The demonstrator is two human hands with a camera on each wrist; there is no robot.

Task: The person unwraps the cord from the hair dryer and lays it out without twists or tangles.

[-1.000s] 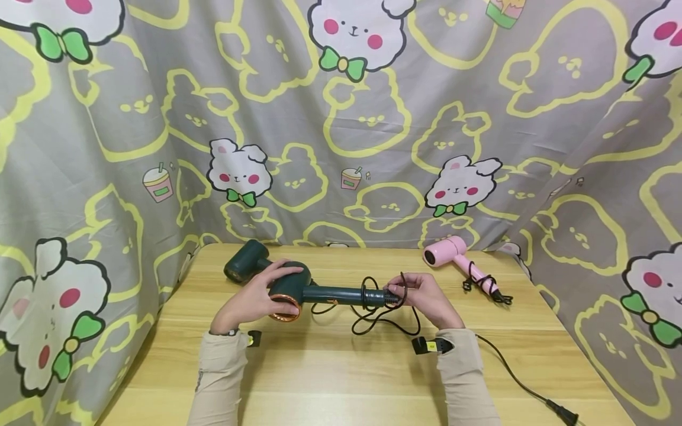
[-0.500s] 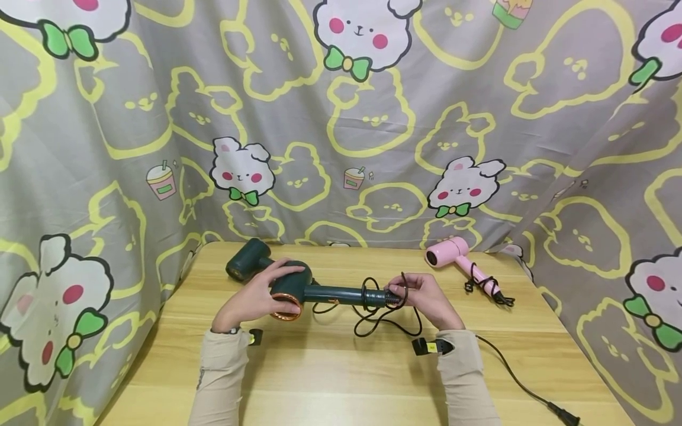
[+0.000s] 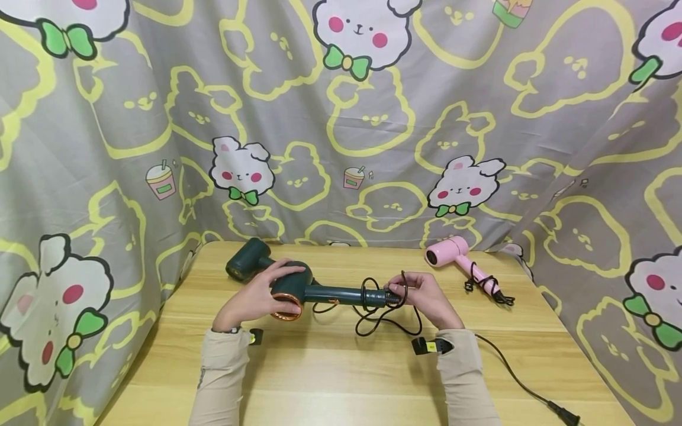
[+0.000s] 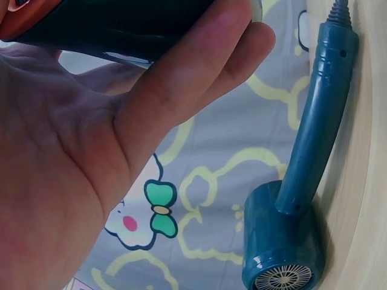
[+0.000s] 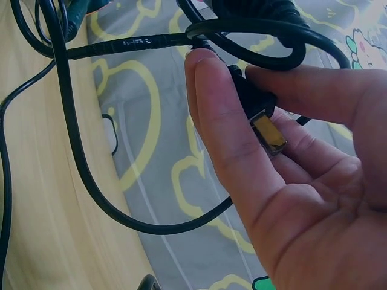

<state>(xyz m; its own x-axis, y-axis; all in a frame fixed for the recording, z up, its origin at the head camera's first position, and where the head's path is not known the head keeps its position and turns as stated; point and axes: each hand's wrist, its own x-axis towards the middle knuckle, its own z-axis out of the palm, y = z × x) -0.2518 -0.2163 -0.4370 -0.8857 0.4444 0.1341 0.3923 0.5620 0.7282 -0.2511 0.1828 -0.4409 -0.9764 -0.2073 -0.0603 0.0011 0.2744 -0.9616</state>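
Observation:
My left hand (image 3: 258, 296) grips the round head of a dark green hair dryer (image 3: 290, 291) with a copper ring, held just above the wooden table (image 3: 341, 378). Its fingers (image 4: 181, 84) curl over the dryer's dark body (image 4: 115, 27). The handle (image 3: 341, 294) points right, with a black cord (image 3: 373, 307) looped around its end. My right hand (image 3: 421, 296) pinches the cord's black plug (image 5: 260, 112), brass prong showing, between thumb and fingers, beside the cord loops (image 5: 72, 121).
A second dark green hair dryer (image 3: 246, 266) lies behind my left hand, also seen as a teal dryer (image 4: 302, 181). A pink hair dryer (image 3: 453, 254) with wound cord lies at the back right. Another black cable (image 3: 511, 373) runs to the front right edge. Patterned cloth surrounds the table.

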